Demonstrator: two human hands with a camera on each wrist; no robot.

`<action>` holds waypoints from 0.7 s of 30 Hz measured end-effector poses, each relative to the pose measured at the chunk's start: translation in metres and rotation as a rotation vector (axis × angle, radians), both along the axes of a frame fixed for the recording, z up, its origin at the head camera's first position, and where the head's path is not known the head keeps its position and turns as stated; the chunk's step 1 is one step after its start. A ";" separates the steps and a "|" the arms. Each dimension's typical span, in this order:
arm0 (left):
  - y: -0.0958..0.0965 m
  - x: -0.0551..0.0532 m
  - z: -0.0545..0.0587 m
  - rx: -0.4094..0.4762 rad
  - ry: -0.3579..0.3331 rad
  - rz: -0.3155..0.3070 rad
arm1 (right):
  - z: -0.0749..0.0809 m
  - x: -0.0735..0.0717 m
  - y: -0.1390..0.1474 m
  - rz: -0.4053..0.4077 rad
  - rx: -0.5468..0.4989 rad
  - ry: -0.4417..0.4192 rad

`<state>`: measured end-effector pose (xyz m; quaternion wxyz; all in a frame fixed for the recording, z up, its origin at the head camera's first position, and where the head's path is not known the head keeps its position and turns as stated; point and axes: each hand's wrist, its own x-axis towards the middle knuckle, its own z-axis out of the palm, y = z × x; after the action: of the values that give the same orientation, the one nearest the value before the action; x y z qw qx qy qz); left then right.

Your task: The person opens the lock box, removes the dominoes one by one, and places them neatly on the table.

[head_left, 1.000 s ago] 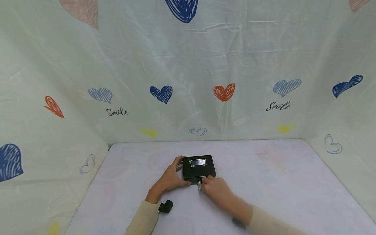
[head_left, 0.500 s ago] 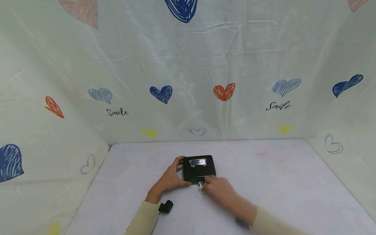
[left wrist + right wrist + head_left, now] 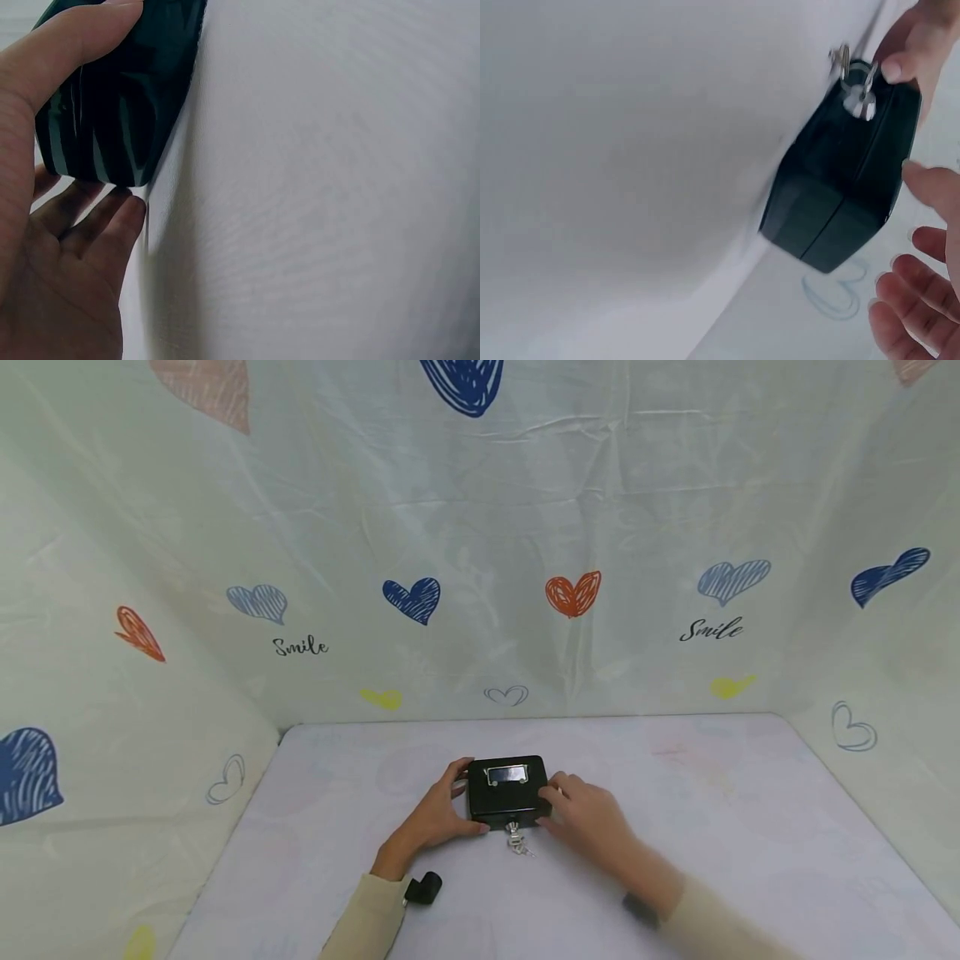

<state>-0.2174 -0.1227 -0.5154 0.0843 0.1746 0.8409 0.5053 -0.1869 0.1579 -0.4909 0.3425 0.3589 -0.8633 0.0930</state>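
Note:
A small black cash box (image 3: 504,798) with a silver handle (image 3: 507,774) on its lid stands on the white table. A key (image 3: 861,101) sits in the lock at its front, and more keys (image 3: 519,843) dangle from its ring. My left hand (image 3: 431,814) holds the box by its left side, thumb along the front and fingers around the side, as the left wrist view shows. At the right side is my right hand (image 3: 588,818). In the right wrist view its thumb tip meets the lid's edge, while the other fingers (image 3: 911,300) are loosely bent, apart from the box.
The white tabletop (image 3: 360,777) reaches back to a pale curtain (image 3: 480,527) printed with hearts and words. More curtain hangs at both sides. A small black device (image 3: 423,887) is on my left wrist.
My right hand has let go of the key at the front and moved up and right to the box's right side. The keys now hang in view. The left hand stays put.

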 end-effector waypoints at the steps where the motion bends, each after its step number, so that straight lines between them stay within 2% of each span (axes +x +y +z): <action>1: 0.000 0.000 0.001 -0.005 -0.001 0.002 | 0.001 -0.001 0.002 -0.010 0.000 -0.008; 10: 0.002 0.005 0.005 -0.107 0.022 0.045 | 0.000 -0.012 0.015 -0.092 0.103 -0.142; 15: 0.002 0.008 0.006 -0.148 0.038 0.064 | -0.002 -0.019 0.020 -0.068 0.146 -0.225; 21: 0.000 0.008 0.007 -0.148 0.086 0.056 | -0.006 -0.027 0.022 -0.005 0.155 -0.252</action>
<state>-0.2092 -0.1225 -0.5087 0.0465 0.1657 0.8835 0.4358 -0.2134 0.1803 -0.4967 0.2027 0.3677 -0.9049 0.0695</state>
